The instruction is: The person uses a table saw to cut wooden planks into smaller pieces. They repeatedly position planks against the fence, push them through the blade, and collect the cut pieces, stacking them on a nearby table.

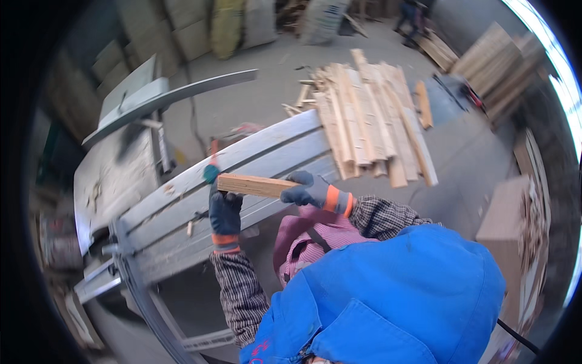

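Note:
A short length of pale wood (251, 185) is held level between both hands, above the slatted metal table (273, 141). At its left end, my left hand (224, 212), in a dark grey glove with an orange cuff, has its fingers closed around the underside. My right hand (308, 189), gloved alike, grips the opposite end. Just beyond the left fingertips is a green, round-ended thing (211, 173) with a red part; its kind is unclear. Small wood offcuts (190, 229) lie on the slats below the left hand.
Long pale boards (370, 121) are piled past the table's far right end. To the left stands a machine table (118, 176) with a long metal fence (176, 97). Stacked wood (506, 230) is at the right. Full sacks (324, 21) and another person (412, 21) are far back.

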Tool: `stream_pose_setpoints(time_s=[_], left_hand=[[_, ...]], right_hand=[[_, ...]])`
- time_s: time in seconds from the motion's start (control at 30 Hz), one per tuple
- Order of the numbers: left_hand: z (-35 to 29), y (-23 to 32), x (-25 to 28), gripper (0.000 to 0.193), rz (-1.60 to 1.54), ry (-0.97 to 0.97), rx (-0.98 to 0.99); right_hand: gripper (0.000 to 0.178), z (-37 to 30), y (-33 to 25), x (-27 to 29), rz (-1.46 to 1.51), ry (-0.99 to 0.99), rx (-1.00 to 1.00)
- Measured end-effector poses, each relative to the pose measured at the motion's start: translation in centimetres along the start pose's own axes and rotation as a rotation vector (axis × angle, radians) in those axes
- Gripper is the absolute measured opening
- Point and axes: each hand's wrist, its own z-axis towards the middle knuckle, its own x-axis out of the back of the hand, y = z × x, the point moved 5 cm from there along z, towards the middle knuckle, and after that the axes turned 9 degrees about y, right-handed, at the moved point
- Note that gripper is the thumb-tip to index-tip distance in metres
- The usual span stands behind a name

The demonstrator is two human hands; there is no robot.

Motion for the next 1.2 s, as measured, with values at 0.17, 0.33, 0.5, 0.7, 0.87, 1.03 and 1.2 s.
stream_pose_setpoints(time_s=[0.17, 0.33, 0.5, 0.7, 0.87, 1.03, 1.2], left_hand=[[-4.9, -8.2, 1.8, 0.041, 0.181, 0.179, 0.120], [-12.1, -14.5, 8.3, 0.018, 0.004, 0.406, 0.393], [-16.9, -18.8, 4.5, 0.019, 0.163, 0.762, 0.393], [-14.5, -26.3, -4.0, 0.021, 0.117, 0.708, 0.400], [-12.6, -28.6, -12.3, 0.025, 0.274, 0.583, 0.459], [-11.9, -29.5, -14.7, 0.019, 0.341, 0.696, 0.457], [-11.7, -29.8, -8.8, 0.019, 0.599, 0.532, 0.232]], right_hand=[[0.031, -3.4, 4.7, 16.5, 0.316, 0.372, 0.053], [0.028, -7.8, 7.7, 34.6, 0.449, 0.857, 0.114], [0.031, -8.3, 18.7, 54.7, 0.674, 1.104, 0.038], [0.037, -4.1, 26.1, 72.1, 0.766, 1.323, -0.127], [0.047, 3.8, 28.0, 86.6, 0.037, 1.340, -0.138], [0.083, 7.2, 32.6, 92.3, -0.359, 1.445, -0.148], [0.066, 7.4, 29.8, 85.9, -0.470, 1.464, -0.032]])
